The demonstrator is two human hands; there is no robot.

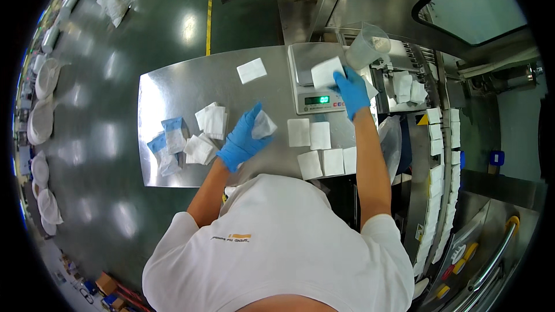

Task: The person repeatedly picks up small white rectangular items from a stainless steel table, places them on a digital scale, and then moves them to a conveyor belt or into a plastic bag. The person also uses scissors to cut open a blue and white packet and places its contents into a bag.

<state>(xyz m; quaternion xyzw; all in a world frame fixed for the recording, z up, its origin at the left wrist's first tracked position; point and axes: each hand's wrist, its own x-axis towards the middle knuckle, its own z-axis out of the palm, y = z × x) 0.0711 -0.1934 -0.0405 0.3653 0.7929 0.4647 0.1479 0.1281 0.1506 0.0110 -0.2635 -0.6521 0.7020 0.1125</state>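
My left hand point(238, 143), in a blue glove, is closed on a crumpled white pad point(263, 126) low over the steel table point(173, 89). In the blue-gloved fingers of my right hand point(353, 93) is a flat white square pad point(325, 73), over the plate of a digital scale point(300, 104) with a lit green display. Several more white squares point(299, 133) lie in rows in front of the scale. Left of my left hand are overlapping piles of white pads point(211, 120) and some blue-and-white packets point(173, 136). One single white pad point(251, 71) lies near the far edge.
A clear plastic jug point(370, 45) stands behind the scale. At the right, a machine has a tray holding white pads point(403, 86) and a long conveyor lined with white pieces point(435, 185). A clear plastic bag point(391, 144) hangs beside my right forearm. White bundles point(41, 118) line the far left.
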